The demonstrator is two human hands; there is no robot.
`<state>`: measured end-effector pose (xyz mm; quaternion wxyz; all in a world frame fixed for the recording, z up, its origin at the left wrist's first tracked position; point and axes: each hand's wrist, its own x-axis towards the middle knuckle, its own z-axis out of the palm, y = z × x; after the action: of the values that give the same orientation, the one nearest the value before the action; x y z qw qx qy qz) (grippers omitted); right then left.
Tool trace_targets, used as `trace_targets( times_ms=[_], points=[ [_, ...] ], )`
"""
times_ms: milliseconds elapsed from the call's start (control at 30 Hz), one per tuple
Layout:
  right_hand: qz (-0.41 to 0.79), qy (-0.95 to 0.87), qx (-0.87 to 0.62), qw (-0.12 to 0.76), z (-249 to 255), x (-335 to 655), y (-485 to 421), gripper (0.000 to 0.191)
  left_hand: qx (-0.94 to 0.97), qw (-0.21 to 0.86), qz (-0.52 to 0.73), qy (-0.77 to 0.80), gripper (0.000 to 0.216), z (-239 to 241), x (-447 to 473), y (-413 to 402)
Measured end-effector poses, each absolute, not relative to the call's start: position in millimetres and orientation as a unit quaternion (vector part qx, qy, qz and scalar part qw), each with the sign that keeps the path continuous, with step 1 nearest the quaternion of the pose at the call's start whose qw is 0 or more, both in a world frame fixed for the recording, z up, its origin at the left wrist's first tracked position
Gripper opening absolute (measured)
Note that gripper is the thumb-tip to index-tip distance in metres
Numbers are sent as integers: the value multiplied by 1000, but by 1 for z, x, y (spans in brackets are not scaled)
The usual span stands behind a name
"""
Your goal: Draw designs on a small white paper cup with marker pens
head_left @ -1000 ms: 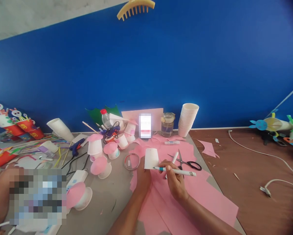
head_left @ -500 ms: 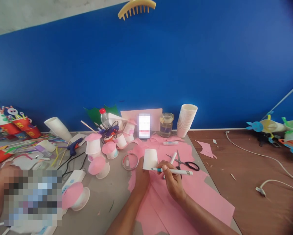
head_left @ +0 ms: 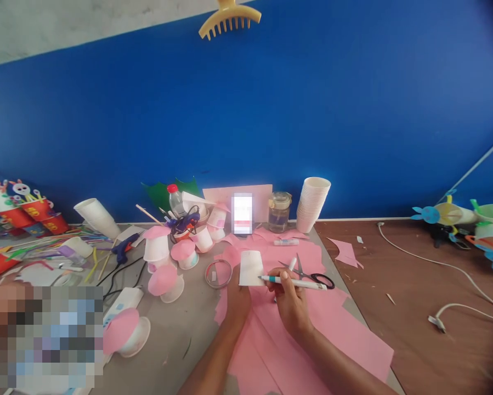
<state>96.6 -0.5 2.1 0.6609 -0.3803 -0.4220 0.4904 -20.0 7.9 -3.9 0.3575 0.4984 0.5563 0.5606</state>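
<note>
My left hand (head_left: 238,296) is closed around a white paper cup (head_left: 251,267), its fingers mostly hidden behind the cup. Between the fingers of my right hand (head_left: 290,302) is a white marker (head_left: 301,283) with a teal band. Its tip points left at the cup's lower right side; whether it touches cannot be told. Under both hands lie overlapping sheets of pink paper (head_left: 332,345). Scissors (head_left: 312,276) with black handles lie open just beyond my right hand, beside another white stick-like piece (head_left: 292,264), partly hidden.
Left of my hands stand a tape roll (head_left: 219,273) and several cups with pink paper tops (head_left: 125,332). A phone (head_left: 242,213), a glass jar (head_left: 279,211) and stacked cups (head_left: 312,204) stand behind. Another person's hand (head_left: 7,307) is far left, near a glue gun (head_left: 123,248).
The marker's tip has moved slightly up and right against the cup, and its barrel lies a little flatter. My left hand keeps hold of the cup. The view has shifted slightly.
</note>
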Motion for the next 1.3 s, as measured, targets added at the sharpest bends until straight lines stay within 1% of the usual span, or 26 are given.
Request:
trace_targets(
  times_ms=[200,600,767,933,1033,1167,1233,1300],
  points=[
    [512,-416,-392,641,1,97,-1,45,480,374,569,553,15,-3,-19,7],
    [515,-435,-360,645,3,98,-1,37,496,359,555,563,16,-6,-21,8],
    [499,-444,-372,645,-1,99,-2,35,502,358,555,559,16,-7,-22,8],
    [463,-455,-378,660,2,98,-2,35,481,396,557,550,16,-6,-20,8],
    [415,-480,-393,666,2,97,-2,30,474,382,558,564,14,-5,-19,7],
    [289,-563,-397,665,-6,97,-1,20,468,377,563,567,17,-2,-19,5],
    [205,-637,-370,644,-11,98,1,25,455,382,570,567,17,-2,-19,4],
    [118,-683,-356,626,-16,100,3,34,445,385,584,559,16,-3,-19,3]
  ],
)
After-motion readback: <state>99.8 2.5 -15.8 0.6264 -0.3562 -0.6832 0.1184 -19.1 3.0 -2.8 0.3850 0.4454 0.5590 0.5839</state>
